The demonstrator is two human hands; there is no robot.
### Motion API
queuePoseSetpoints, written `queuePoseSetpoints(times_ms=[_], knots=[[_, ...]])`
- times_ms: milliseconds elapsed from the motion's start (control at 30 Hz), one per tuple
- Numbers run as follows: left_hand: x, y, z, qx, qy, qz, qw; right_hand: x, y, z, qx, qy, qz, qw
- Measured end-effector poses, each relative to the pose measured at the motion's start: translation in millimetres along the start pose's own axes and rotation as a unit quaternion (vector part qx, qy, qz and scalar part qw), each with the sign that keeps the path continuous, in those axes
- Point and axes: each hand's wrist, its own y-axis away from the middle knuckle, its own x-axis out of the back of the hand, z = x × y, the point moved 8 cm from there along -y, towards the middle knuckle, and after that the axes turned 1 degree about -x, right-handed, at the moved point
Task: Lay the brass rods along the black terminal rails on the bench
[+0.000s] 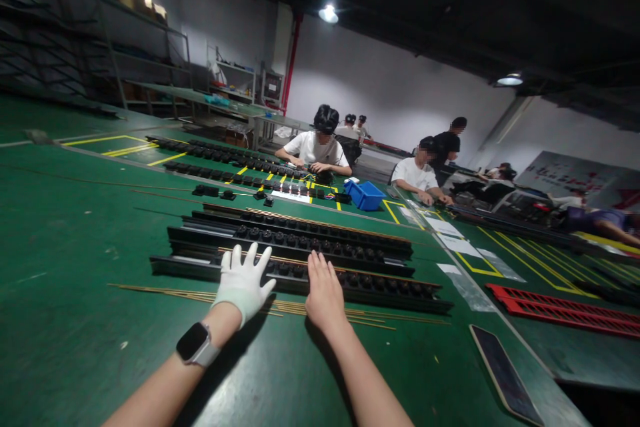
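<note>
My left hand (246,280), in a white glove, reaches over the near black channel rail (190,267) with its fingers spread. Bare and flat, with fingers extended, my right hand (324,288) lies across the same rail farther right. Whether either palm presses on the rail cannot be made out. A row of round black parts (373,279) sits inside this rail. Thin brass-coloured rods (170,291) lie on the green table under and in front of my hands. Just behind stands a second black rail (200,238), also filled with round black parts.
A phone (504,373) lies at the right, near a red slotted strip (565,310). Across the table are a blue bin (367,196), rows of black parts (220,175), and a person in a white shirt (315,148) working. Another person (416,173) sits farther right.
</note>
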Motion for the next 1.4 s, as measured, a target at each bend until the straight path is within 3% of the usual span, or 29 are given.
queuePoseSetpoints(times_ms=[433, 600, 667, 733, 833, 1000, 1167, 1400], knots=[[-1.7, 0, 0, -0.001, -0.013, -0.007, 1.0, 8, 10, 25, -0.022, -0.009, 0.015, 1.0], [0.8, 0, 1, -0.002, -0.017, -0.015, 1.0, 30, 18, 29, -0.011, -0.035, 0.046, 0.998], [1.2, -1, 1, -0.004, -0.017, -0.017, 1.0, 40, 27, 19, 0.009, -0.061, 0.064, 0.996], [0.8, -1, 1, -0.005, -0.013, -0.019, 1.0, 41, 36, -1, 0.055, -0.09, 0.042, 0.994], [2.3, -1, 0, -0.005, -0.002, -0.02, 1.0, 24, 47, -41, 0.124, -0.095, -0.03, 0.987], [25.2, -4, 2, -0.009, 0.005, 0.006, 1.0, -5, 41, -87, 0.17, -0.057, -0.072, 0.981], [54.7, -5, 12, -0.048, 0.037, 0.024, 0.998, -18, 37, -104, 0.185, -0.05, -0.112, 0.975], [88.0, 1, 32, -0.158, 0.118, 0.049, 0.979, -15, 50, -101, 0.187, -0.047, -0.162, 0.968]])
